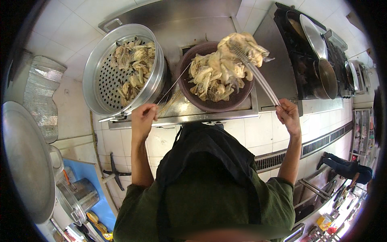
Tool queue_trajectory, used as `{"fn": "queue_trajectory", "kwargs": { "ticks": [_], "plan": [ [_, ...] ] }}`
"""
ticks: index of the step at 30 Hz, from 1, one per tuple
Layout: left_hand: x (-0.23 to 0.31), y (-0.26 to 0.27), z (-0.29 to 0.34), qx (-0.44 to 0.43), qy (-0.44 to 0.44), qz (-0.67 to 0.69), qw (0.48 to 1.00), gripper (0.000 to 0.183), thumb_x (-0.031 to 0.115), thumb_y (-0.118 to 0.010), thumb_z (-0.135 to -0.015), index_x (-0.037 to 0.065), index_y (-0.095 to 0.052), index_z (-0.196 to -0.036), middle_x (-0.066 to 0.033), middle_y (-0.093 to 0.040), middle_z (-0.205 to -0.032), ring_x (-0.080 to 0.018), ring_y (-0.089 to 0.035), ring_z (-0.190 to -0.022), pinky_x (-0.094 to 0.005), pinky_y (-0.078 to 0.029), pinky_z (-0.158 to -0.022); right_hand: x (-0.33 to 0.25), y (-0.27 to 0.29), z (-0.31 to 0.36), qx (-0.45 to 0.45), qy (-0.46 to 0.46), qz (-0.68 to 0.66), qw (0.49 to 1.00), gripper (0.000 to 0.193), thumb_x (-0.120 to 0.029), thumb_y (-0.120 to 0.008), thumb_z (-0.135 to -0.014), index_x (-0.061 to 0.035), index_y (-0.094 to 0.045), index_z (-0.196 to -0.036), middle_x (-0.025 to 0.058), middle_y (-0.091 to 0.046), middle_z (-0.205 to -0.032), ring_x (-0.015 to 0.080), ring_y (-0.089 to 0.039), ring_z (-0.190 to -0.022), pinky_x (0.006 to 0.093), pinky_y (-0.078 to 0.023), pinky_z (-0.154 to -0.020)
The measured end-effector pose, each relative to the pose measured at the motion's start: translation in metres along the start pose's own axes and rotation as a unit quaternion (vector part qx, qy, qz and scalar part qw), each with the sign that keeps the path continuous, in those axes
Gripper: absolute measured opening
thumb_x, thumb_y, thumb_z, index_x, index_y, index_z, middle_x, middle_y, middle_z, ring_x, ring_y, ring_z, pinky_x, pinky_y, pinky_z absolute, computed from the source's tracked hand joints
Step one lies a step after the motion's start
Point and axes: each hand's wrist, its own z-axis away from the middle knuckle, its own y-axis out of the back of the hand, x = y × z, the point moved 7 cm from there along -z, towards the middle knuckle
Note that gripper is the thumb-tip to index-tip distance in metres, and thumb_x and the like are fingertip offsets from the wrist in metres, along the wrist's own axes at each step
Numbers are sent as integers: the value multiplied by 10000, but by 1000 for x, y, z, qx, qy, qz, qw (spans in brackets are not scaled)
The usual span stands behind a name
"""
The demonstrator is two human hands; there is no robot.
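Note:
My right hand point(288, 114) grips the long handle of a wire skimmer point(250, 65), raised and loaded with a heap of pale, limp cooked pieces above a dark round basket point(192, 99) full of the same food. My left hand point(143, 114) is closed on a thin metal rod or chopsticks point(172, 85) reaching toward the basket's left rim, and it also rests at the near rim of a tilted perforated steel steamer tray point(105, 76). Several cooked pieces lie in the tray's upper right part.
The basket sits on a steel counter point(225, 113) against a tiled wall. A stove with a wok and lid point(322, 72) is on the right. A big metal lid point(26, 161) and a steel pot point(80, 195) on a blue surface stand at the left.

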Motion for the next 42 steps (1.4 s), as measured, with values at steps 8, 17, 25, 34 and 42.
{"fn": "queue_trajectory", "kwargs": {
  "ticks": [8, 17, 25, 34, 42],
  "plan": [
    [-65, 27, 75, 50, 126, 119, 984, 165, 104, -687, -964, -56, -721, -985, -68, -664, -764, -111, -592, -619, -240, -472, -582, -20, -8, -15, -5, -20, 50, 999, 125, -131, -650, -1001, -18, -661, -1052, -44, -520, -615, 15, -409, -499, 208, -296, -412],
    [-123, 14, 101, 74, 203, 109, 970, 139, 68, -664, -951, -58, -719, -972, -73, -662, -747, -117, -593, -589, -254, -485, -556, -18, -79, -60, -120, -134, 81, 980, 186, -174, -606, -1029, 2, -622, -1086, -23, -547, -659, 34, -455, -519, 208, -333, -438],
    [-173, -5, 84, 87, 234, 86, 964, 144, 62, -652, -947, -61, -727, -957, -94, -678, -751, -128, -609, -587, -270, -520, -519, -59, -76, -61, -120, -141, 208, 960, 150, -205, -571, -1044, -62, -525, -1049, -18, -529, -684, 52, -465, -541, 235, -364, -462],
    [-210, -23, 53, 97, 194, -12, 976, 157, 96, -678, -931, -49, -735, -942, -104, -699, -738, -140, -654, -589, -285, -516, -481, -112, 13, -3, -92, -149, 378, 909, 170, -188, -585, -1034, -71, -500, -945, -7, -523, -706, 63, -467, -567, 240, -380, -497],
    [-196, -26, 14, 65, 56, -299, 950, 160, 76, -620, -860, 36, -742, -956, -221, -711, -868, -435, -686, -856, -528, -541, -765, -139, 4, -17, 26, -82, 265, 960, 190, -209, -600, -1041, -109, -503, -911, -40, -492, -702, 33, -400, -569, 219, -323, -483]
  ]
}}
